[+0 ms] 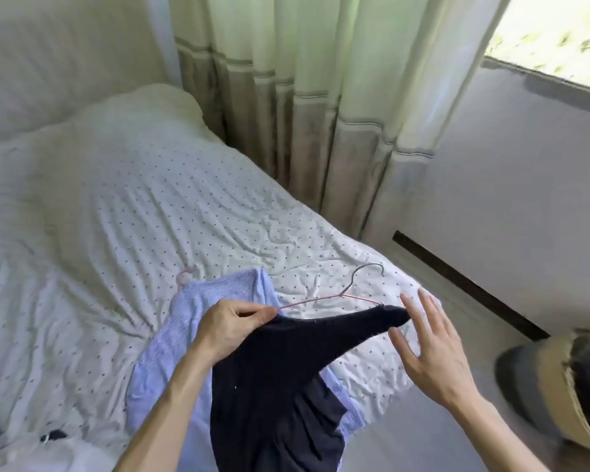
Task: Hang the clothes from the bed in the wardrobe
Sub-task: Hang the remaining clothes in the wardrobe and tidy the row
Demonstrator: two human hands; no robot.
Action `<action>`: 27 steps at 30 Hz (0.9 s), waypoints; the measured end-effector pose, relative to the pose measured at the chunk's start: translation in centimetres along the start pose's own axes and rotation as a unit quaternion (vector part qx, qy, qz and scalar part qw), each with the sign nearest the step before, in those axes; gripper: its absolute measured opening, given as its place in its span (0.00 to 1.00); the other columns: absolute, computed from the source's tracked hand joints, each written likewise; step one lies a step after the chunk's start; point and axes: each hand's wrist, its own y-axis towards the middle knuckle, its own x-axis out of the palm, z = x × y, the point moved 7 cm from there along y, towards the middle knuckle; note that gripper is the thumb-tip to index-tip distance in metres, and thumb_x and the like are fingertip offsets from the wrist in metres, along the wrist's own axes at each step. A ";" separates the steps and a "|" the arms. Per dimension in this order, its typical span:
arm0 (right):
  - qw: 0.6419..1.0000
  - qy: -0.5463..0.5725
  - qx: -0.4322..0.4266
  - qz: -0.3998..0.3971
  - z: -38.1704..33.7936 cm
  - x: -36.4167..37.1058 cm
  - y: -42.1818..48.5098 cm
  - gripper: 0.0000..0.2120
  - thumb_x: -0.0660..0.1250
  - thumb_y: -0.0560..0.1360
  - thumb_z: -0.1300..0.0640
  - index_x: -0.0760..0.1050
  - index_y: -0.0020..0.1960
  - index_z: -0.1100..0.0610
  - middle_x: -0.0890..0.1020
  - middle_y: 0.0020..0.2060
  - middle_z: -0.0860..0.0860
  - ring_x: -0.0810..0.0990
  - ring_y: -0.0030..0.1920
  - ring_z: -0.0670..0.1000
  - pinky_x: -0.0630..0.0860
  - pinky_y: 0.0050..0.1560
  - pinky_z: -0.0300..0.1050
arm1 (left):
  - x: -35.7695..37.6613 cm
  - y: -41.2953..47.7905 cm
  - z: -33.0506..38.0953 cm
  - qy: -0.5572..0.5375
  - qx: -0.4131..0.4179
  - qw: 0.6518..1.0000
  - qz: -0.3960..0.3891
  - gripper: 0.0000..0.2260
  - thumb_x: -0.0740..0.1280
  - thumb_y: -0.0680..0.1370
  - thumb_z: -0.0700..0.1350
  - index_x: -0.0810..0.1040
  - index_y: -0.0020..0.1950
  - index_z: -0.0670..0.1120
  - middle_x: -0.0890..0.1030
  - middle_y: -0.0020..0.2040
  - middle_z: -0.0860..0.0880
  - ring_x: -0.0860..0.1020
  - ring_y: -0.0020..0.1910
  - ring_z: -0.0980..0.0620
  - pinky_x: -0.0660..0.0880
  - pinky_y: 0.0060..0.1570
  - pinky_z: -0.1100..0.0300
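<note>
Over the dotted bed's (pixel 116 199) near corner, the left hand (pixel 234 327) pinches a navy garment (pixel 286 369), cut off below, against a pink wire hanger (pixel 341 294) half hidden in the cloth, the right hand (pixel 430 349) spread-fingered at its far shoulder, above a partly covered striped blue shirt (pixel 215 294).
</note>
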 end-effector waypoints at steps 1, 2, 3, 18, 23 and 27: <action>0.999 -0.025 -0.005 0.033 1.2 -2.2 -1.5 0.27 0.55 0.82 0.40 0.57 0.79 0.44 0.59 0.79 0.48 0.54 0.79 0.52 0.60 0.76 0.58 | 1.7 -0.7 2.4 -0.012 0.020 0.999 -0.032 0.07 0.72 0.67 0.69 0.84 0.40 0.69 0.84 0.43 0.65 0.80 0.48 0.68 0.74 0.53 0.63; 0.997 -0.046 -0.004 0.063 2.5 -4.1 -3.2 0.25 0.54 0.83 0.42 0.60 0.79 0.45 0.66 0.76 0.51 0.59 0.77 0.55 0.63 0.73 0.59 | 3.5 -1.4 4.8 -0.020 0.036 0.997 -0.065 0.12 0.73 0.66 0.69 0.86 0.42 0.64 0.85 0.43 0.62 0.82 0.48 0.65 0.74 0.53 0.62; 0.994 -0.058 0.004 0.091 4.0 -6.0 -5.2 0.24 0.52 0.83 0.44 0.63 0.77 0.46 0.73 0.69 0.52 0.67 0.71 0.56 0.68 0.68 0.59 | 5.4 -2.3 7.1 -0.035 0.046 0.994 -0.095 0.14 0.75 0.67 0.66 0.87 0.43 0.59 0.86 0.43 0.58 0.83 0.47 0.61 0.75 0.51 0.63; 0.818 -0.119 0.338 0.449 24.1 -20.3 -47.8 0.14 0.57 0.82 0.54 0.79 0.60 0.53 0.75 0.35 0.50 0.72 0.36 0.57 0.73 0.42 0.55 | 40.2 -27.3 29.8 0.227 0.320 0.712 -0.582 0.12 0.67 0.78 0.57 0.81 0.61 0.61 0.77 0.40 0.47 0.74 0.41 0.47 0.71 0.46 0.53; 0.740 -0.135 0.436 0.494 26.6 -22.8 -58.6 0.15 0.57 0.82 0.55 0.81 0.60 0.56 0.78 0.37 0.52 0.75 0.39 0.58 0.73 0.49 0.52 | 47.9 -36.9 33.2 0.174 0.321 0.631 -0.684 0.16 0.63 0.83 0.44 0.78 0.68 0.58 0.68 0.37 0.43 0.71 0.37 0.55 0.68 0.42 0.65; 0.701 -0.125 0.513 0.479 28.2 -23.6 -64.8 0.17 0.55 0.82 0.54 0.80 0.62 0.53 0.80 0.39 0.51 0.75 0.42 0.53 0.75 0.51 0.53 | 53.5 -42.8 33.9 0.173 0.276 0.579 -0.748 0.17 0.59 0.85 0.42 0.76 0.70 0.55 0.82 0.63 0.50 0.78 0.64 0.51 0.69 0.69 0.50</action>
